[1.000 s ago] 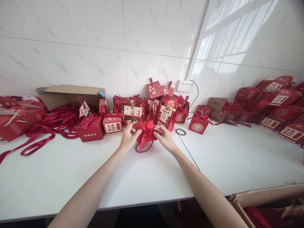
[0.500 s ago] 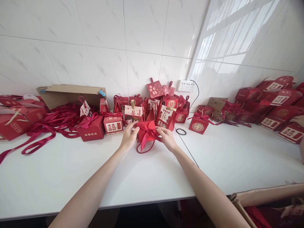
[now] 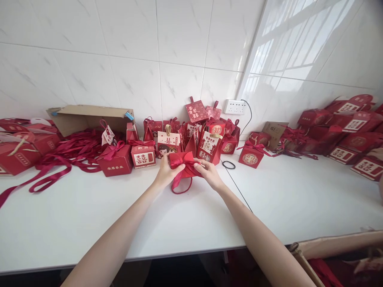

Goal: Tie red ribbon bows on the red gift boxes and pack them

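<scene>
A small red gift box (image 3: 189,172) is between my hands at the middle of the table, with a red ribbon (image 3: 178,160) tied across its top. My left hand (image 3: 166,170) grips the box's left side, its thumb pressing on the ribbon. On the right, my right hand (image 3: 207,172) pinches the ribbon between thumb and fingers against the box; its fingertips are partly hidden. A twisted red cord handle (image 3: 183,193) hangs in a loop at the near side. Just behind stand a white-fronted box (image 3: 168,142) and a tall red box (image 3: 209,148).
Finished-looking red boxes (image 3: 115,163) line the back, and loose ribbon (image 3: 79,149) lies beside a cardboard carton (image 3: 92,111). A red box stack (image 3: 350,119) and another person's hand (image 3: 377,153) are at right. A black cable (image 3: 237,187) crosses the table; an open carton (image 3: 338,243) stands below.
The bow looks flatter and wider now. My left thumb has moved right onto the ribbon, and my right fingers have shifted slightly left over the box.
</scene>
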`<state>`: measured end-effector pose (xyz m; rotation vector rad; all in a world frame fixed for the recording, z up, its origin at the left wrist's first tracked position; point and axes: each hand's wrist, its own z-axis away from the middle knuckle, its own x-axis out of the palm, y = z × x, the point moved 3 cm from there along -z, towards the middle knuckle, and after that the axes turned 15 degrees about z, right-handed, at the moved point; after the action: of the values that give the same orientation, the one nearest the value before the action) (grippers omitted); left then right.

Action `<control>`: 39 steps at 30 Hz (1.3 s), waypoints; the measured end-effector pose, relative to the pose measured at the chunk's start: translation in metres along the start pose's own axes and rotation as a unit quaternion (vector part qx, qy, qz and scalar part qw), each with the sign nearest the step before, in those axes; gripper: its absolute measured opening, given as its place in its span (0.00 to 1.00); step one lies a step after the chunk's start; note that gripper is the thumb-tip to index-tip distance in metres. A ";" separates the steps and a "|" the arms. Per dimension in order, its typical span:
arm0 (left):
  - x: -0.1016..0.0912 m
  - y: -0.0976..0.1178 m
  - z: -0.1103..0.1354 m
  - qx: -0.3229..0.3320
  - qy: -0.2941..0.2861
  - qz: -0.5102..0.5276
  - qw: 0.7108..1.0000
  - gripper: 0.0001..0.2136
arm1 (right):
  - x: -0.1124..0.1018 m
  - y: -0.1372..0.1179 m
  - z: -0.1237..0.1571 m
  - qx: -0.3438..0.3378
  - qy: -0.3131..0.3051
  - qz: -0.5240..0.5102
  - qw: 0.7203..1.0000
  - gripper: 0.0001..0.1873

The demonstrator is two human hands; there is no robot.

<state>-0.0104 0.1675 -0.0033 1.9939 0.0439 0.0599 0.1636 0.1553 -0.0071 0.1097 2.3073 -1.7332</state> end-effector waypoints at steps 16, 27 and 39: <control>0.003 0.008 0.002 -0.064 0.029 0.069 0.995 0.23 | 0.003 0.006 -0.002 0.000 -0.031 -0.044 0.999 0.13; 0.001 0.001 0.001 -0.078 0.037 0.065 0.994 0.25 | -0.015 -0.011 0.003 0.033 0.011 0.022 0.999 0.19; 0.003 -0.006 0.004 -0.028 0.056 0.041 0.997 0.25 | 0.067 -0.016 0.037 0.119 -0.225 0.020 0.967 0.22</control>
<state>-0.0073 0.1668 -0.0100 1.9352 0.0324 0.2247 0.1011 0.1092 -0.0186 -0.1759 1.7611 -1.7871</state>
